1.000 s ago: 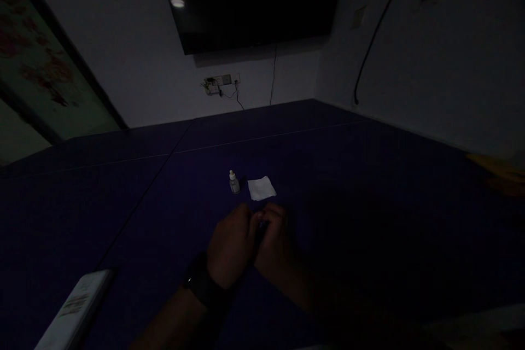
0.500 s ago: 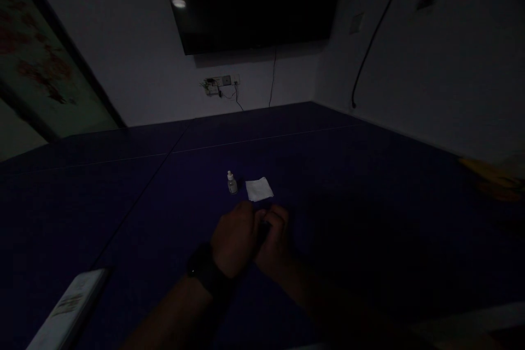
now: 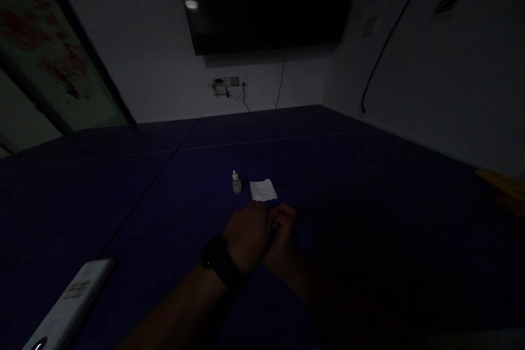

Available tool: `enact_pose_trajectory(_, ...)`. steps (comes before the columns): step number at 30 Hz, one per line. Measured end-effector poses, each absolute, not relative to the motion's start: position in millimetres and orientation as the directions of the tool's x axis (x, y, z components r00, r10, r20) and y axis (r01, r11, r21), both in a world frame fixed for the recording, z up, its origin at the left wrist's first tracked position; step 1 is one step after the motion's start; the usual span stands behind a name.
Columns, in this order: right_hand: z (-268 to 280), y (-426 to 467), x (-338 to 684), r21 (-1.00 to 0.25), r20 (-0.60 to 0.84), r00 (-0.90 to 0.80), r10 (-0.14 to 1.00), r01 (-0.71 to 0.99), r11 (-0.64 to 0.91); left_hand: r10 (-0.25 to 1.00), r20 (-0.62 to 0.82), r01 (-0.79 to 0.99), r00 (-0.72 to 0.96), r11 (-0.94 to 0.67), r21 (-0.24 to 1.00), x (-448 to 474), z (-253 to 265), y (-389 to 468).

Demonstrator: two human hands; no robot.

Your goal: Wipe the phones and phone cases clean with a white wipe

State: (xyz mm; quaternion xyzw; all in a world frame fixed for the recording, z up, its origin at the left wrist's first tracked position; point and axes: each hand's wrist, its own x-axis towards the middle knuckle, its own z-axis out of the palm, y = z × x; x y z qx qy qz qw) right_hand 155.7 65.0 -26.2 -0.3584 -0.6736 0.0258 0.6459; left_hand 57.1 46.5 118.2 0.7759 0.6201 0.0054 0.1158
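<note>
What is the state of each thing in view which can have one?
Small clear bottle with white top: upright, top on.
Thin white square sheet: lying flat.
Bare left hand: back upward, fingers mostly hidden; hold unclear.
Bare right hand: fingers bent; hold unclear.
Black wristwatch: worn on left wrist.
Large black television: screen dark, reflecting a light.
Long white object: lying down, partly out of frame.

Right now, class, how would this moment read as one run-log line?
left hand: beside right hand; grip: too dark to tell; bottle: upright; white square: flat, right of bottle
</note>
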Motion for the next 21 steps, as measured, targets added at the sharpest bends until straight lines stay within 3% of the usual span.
enact_pose_trajectory(14,-24,62,158,-0.536,0.829,0.092,0.552,0.412,0.737,0.935,-0.079,0.909,0.346,-0.313,0.275,49,105,54)
enact_pose_trajectory(18,-24,63,164,-0.561,0.802,0.004,0.597,0.347,0.752,0.925,-0.009,0.784,0.379,-0.316,0.534,41,101,59)
enact_pose_trajectory(21,-22,65,171,-0.629,0.738,-0.056,0.673,0.307,0.715,0.895,-0.008,0.561,0.447,-0.274,0.781,27,95,65)
